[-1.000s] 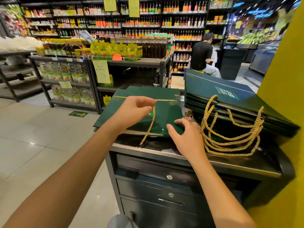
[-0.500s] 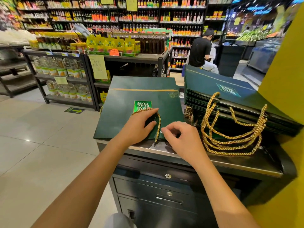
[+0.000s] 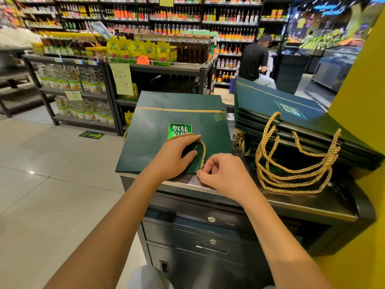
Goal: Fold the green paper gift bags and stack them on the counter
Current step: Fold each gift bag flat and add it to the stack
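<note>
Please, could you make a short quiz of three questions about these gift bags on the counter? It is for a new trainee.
1. True or false: the single flat dark green paper gift bag stands upright and open.
2. Where is the tall stack of folded dark green paper bags relative to it? A) left B) right C) on the floor
3. Fill in: the right hand pinches the near end of the gold twisted rope handle, while the ___ hand rests on the bag.
Key: 1 false, it lies flat; 2 B; 3 left hand.
</note>
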{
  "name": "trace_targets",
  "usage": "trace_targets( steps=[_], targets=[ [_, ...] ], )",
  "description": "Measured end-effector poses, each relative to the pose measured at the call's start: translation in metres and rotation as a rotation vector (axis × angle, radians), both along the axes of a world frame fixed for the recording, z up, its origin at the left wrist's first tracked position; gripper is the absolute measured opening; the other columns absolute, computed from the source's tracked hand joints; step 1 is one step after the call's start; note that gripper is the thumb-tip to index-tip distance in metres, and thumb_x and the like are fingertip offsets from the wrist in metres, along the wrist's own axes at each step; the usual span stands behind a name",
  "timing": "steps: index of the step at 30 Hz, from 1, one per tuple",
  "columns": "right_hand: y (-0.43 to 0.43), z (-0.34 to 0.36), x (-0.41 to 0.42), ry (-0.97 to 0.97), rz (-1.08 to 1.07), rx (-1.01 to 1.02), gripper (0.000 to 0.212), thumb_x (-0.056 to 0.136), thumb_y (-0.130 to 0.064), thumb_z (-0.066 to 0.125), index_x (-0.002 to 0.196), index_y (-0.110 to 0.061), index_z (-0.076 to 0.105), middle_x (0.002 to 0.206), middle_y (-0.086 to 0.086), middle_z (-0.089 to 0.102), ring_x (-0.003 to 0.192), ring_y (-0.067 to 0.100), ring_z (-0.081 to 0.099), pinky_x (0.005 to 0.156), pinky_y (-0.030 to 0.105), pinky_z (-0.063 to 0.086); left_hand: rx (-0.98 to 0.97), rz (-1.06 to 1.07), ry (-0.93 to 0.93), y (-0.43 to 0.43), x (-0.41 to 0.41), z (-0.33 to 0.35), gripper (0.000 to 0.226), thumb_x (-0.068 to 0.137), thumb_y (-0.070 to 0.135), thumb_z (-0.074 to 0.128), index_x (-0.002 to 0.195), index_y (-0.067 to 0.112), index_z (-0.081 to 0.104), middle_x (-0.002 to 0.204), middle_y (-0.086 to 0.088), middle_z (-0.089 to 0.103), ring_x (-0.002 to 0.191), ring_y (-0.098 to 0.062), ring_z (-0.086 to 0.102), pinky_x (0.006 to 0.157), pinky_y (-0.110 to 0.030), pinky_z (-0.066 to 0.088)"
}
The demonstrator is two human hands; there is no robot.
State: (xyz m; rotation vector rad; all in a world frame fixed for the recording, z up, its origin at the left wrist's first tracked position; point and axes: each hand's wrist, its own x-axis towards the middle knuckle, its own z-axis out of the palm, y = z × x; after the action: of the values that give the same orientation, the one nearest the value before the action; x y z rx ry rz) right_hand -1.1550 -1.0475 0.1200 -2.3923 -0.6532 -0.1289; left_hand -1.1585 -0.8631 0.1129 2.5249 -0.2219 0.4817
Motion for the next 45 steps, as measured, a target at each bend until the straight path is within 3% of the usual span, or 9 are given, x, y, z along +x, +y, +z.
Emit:
trace_targets(
  steps=[6,15,23,25,28,32,35,40,45],
  targets=[
    [-0.008,-0.009,0.002,-0.15,-0.001,0.025,0.024,0.082,-0.041,0.079,0.097,-0.023,0.073,0.081,-0.008,0.057,0.074,0.008,0.053,0.075,0.03,0.05,0.009,-0.006,-0.03,-0.002,-0.003,-0.002,0.046,0.1,0.017,0.06,0.146,0.02,0.053,0.146,0.004,0.056,0.135,-0.013,0.049,0.112,-0.025,0.035],
    [-0.007,-0.025,-0.004,-0.564,0.124,-0.05,0.009,0.083,-0.01,0.082,0.083,-0.01,0.074,0.08,0.003,0.062,0.072,0.024,0.062,0.06,0.042,0.057,-0.034,-0.009,-0.009,-0.003,-0.008,0.003,0.039,0.1,0.017,0.061,0.139,0.02,0.059,0.139,0.007,0.06,0.126,-0.006,0.05,0.101,-0.013,0.032],
    [-0.021,-0.008,0.005,0.085,0.1,0.455,0.015,0.103,-0.018,0.057,0.116,-0.021,0.064,0.084,-0.005,0.075,0.083,0.002,0.066,0.084,0.026,0.051,-0.062,-0.024,0.049,-0.001,-0.019,0.005,0.031,0.097,0.025,0.066,0.128,0.024,0.063,0.129,0.013,0.059,0.116,-0.008,0.056,0.086,-0.009,0.043],
    [-0.024,-0.006,0.006,0.103,0.124,0.447,0.029,0.103,-0.016,0.057,0.13,-0.022,0.064,0.091,-0.011,0.077,0.097,0.001,0.067,0.096,0.025,0.05,-0.075,-0.026,0.092,0.0,-0.023,0.007,0.032,0.093,0.031,0.071,0.124,0.026,0.063,0.14,0.011,0.054,0.127,-0.011,0.053,0.092,-0.013,0.043],
    [-0.026,-0.005,0.006,0.125,0.128,0.501,0.021,0.102,-0.014,0.058,0.117,-0.019,0.072,0.093,-0.009,0.078,0.098,0.006,0.07,0.095,0.035,0.055,-0.014,-0.061,0.162,0.001,-0.028,0.012,0.052,0.084,0.045,0.078,0.13,0.027,0.062,0.152,0.011,0.045,0.132,-0.002,0.04,0.088,0.001,0.029],
    [-0.025,-0.004,0.004,0.186,0.122,0.582,0.01,0.102,-0.017,0.059,0.111,-0.016,0.062,0.094,-0.011,0.079,0.083,-0.001,0.069,0.077,0.01,0.05,0.033,-0.103,0.22,0.003,-0.034,0.017,0.075,0.072,0.054,0.084,0.138,0.029,0.057,0.158,0.015,0.035,0.135,0.006,0.028,0.1,-0.003,0.024],
    [-0.025,-0.005,0.005,0.192,0.121,0.588,0.01,0.1,-0.019,0.062,0.109,-0.015,0.06,0.092,-0.011,0.079,0.084,0.004,0.07,0.081,0.012,0.052,0.016,-0.09,0.215,0.005,-0.034,0.018,0.061,0.076,0.049,0.084,0.131,0.037,0.062,0.16,0.016,0.034,0.145,-0.001,0.028,0.109,-0.02,0.028],
    [-0.025,-0.011,0.012,0.077,0.082,0.551,0.003,0.092,-0.023,0.073,0.093,-0.023,0.076,0.088,-0.007,0.075,0.088,0.01,0.069,0.086,0.034,0.058,0.002,-0.068,0.145,0.005,-0.033,0.013,0.052,0.077,0.044,0.085,0.126,0.033,0.069,0.153,0.016,0.045,0.139,-0.001,0.039,0.108,-0.02,0.034],
    [-0.022,-0.016,0.015,-0.033,0.021,0.567,0.002,0.087,-0.027,0.079,0.085,-0.026,0.079,0.083,-0.008,0.073,0.082,0.011,0.066,0.078,0.03,0.057,-0.058,-0.08,0.071,0.009,-0.038,0.007,0.045,0.074,0.044,0.087,0.116,0.032,0.076,0.141,0.016,0.059,0.129,0.008,0.048,0.108,-0.016,0.04]
  ],
)
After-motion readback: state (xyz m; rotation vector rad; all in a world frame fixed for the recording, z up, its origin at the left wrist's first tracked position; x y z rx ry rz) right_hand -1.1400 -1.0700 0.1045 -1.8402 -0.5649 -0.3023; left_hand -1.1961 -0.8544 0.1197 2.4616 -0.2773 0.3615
